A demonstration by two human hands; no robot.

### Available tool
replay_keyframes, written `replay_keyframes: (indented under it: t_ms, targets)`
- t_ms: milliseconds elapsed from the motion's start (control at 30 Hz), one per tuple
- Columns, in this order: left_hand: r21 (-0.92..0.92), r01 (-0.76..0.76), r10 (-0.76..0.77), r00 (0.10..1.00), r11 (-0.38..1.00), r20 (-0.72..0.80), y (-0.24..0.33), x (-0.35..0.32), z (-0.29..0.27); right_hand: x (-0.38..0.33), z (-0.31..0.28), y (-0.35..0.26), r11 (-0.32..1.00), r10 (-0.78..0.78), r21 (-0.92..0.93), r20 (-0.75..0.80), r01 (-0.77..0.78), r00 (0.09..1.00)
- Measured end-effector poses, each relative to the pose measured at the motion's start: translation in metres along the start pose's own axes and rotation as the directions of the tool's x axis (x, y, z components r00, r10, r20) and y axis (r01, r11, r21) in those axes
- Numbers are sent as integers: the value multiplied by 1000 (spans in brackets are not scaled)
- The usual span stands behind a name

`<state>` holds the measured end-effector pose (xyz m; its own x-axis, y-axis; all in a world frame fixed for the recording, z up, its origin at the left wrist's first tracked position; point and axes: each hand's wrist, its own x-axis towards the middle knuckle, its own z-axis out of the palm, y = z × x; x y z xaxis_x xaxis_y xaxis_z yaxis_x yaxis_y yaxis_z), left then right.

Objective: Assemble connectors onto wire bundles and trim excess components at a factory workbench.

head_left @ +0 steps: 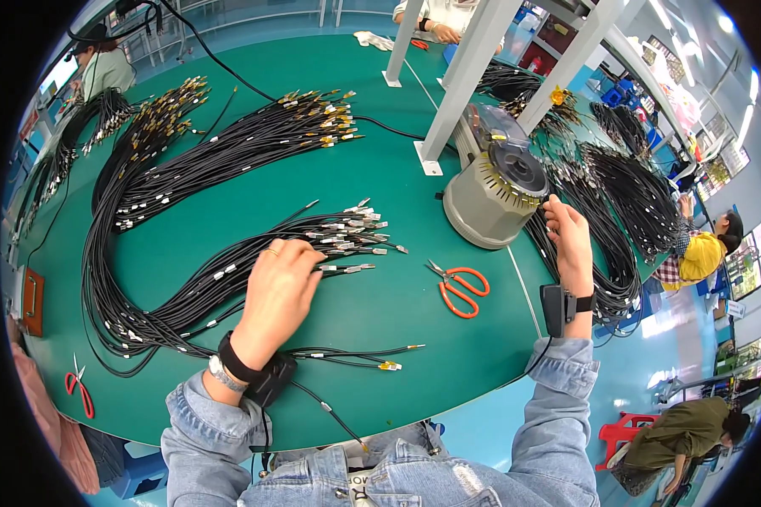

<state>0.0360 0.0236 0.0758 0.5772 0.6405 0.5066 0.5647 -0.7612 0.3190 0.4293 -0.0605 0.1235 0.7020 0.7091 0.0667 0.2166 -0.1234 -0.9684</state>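
Left hand (pixel 277 296) lies palm down, fingers curled loosely over one bundle of black cables (pixel 228 283); fingertips touch the silver connector ends (pixel 351 232), nothing clearly pinched. Right hand (pixel 571 241) fingers slightly bent, tips at the rim of one grey round machine (pixel 490 198); whether they grip anything, cannot tell. Between the two hands, just right of the left fingertips: one pair of orange scissors (pixel 461 289) flat on the green table (pixel 380 152). Below the left wrist: two or three loose cables (pixel 364 355), one with a yellow tag. Beyond the left fingers: one larger cable bundle with gold tips (pixel 254 139). Far left of the wrist, table edge: one pair of red scissors (pixel 80 390). Past the right fingers: more black cable heaps (pixel 626 194), count unclear. One black wrist device on each arm
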Motion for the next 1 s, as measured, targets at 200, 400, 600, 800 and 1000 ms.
replay_keyframes:
  t_ms: [200, 400, 600, 800, 1000]
  targets:
    - [95, 69, -76, 995, 993, 69, -15, -1, -8, 12, 2, 6, 996, 86, 13, 28, -87, 996]
    - [103, 102, -108, 992, 990, 60, -26, -1, -17, 8, 8, 1, 987, 127, 100, -4, -126, 992]
    - [76, 132, -143, 976, 988, 161, -35, -6, -26, 23, -6, 14, 987, 57, 137, 179, -82, 982]
    - [133, 151, -191, 905, 980, 380, -29, -31, -20, 17, 2, 8, 866, -14, 495, 167, -71, 986]
    - [145, 117, -145, 969, 983, 201, -22, -41, -2, -41, 39, -22, 780, -183, 625, 238, -6, 954]
